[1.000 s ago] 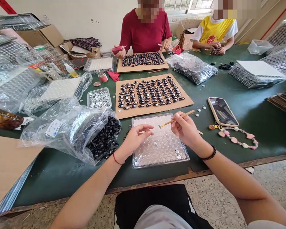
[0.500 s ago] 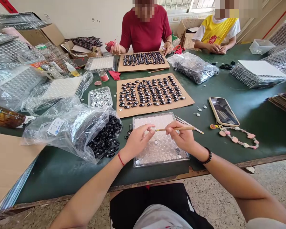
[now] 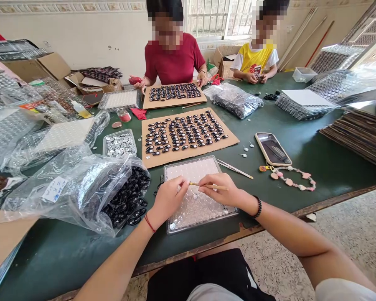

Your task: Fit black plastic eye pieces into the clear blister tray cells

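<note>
My right hand (image 3: 221,187) holds a thin brush with a wooden handle (image 3: 222,187), its tip pointing left. Touching or almost touching that tip are the pinched fingertips of my left hand (image 3: 171,195). A small pale piece showed there a moment ago; now the fingers mostly hide it. Both hands hover over a clear plastic tray with round pockets (image 3: 188,212). A few small round pieces lie on it, one silvery disc (image 3: 195,196) between the hands. Beside my left wrist, an opened plastic bag (image 3: 78,188) spills black oval parts (image 3: 125,198).
Beyond the tray, a cardboard sheet (image 3: 150,161) carries rows of black parts. Left of it stands a tub of silvery discs (image 3: 119,143). Tweezers (image 3: 236,169), a phone (image 3: 273,149) and a beaded strap (image 3: 305,179) lie right. Two people sit opposite; one holds a red object (image 3: 135,80).
The head view has tilted up and turned right, so the table appears shifted left and lower. My left fingertips have closed more around the small piece; the brush stays in my right hand.
</note>
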### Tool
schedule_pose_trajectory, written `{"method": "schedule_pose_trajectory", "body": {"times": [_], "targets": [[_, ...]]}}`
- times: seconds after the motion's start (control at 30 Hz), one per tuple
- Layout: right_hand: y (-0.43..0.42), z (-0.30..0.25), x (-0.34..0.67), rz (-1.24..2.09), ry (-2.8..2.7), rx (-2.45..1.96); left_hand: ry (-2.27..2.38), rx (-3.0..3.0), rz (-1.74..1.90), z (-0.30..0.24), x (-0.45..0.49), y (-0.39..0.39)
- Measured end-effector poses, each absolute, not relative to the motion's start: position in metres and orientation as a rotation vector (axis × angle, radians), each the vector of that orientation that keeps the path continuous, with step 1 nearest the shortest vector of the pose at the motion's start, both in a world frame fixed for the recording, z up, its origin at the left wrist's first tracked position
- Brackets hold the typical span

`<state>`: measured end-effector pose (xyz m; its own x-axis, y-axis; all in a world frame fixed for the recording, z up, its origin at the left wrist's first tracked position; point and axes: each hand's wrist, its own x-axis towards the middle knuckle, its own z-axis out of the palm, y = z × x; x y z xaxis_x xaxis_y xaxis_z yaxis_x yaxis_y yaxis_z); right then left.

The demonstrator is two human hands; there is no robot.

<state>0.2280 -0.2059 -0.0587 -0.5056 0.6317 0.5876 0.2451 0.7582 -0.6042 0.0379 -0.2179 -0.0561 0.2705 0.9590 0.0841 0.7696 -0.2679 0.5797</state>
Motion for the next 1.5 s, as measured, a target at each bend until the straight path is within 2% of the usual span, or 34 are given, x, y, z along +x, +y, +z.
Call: {"method": "schedule_pose_trajectory", "body": {"times": [0.3,0.4,0.5,0.6,0.73,1.5], "targets": [[-0.205,-0.065,0.227,0.398,-2.082,-0.681,1.653,2.228,0.751,-0.058,0.037,-0.219],[-0.204,-0.065,0.226,0.366,-2.067,-0.669,1.645,2.103,0.840,-0.058,0.037,-0.218],[-0.203,-0.063,0.226,0.335,-2.048,-0.663,1.530,1.691,1.006,-0.056,0.035,-0.214],[-0.203,-0.062,0.226,0.319,-2.046,-0.675,1.218,1.000,1.199,-0.053,0.030,-0.207],[-0.204,-0.061,0.226,0.306,-2.064,-0.685,1.009,0.503,1.179,-0.050,0.023,-0.201],[-0.203,-0.057,0.232,0.275,-2.027,-0.712,1.078,0.813,1.000,-0.054,0.032,-0.211]]}}
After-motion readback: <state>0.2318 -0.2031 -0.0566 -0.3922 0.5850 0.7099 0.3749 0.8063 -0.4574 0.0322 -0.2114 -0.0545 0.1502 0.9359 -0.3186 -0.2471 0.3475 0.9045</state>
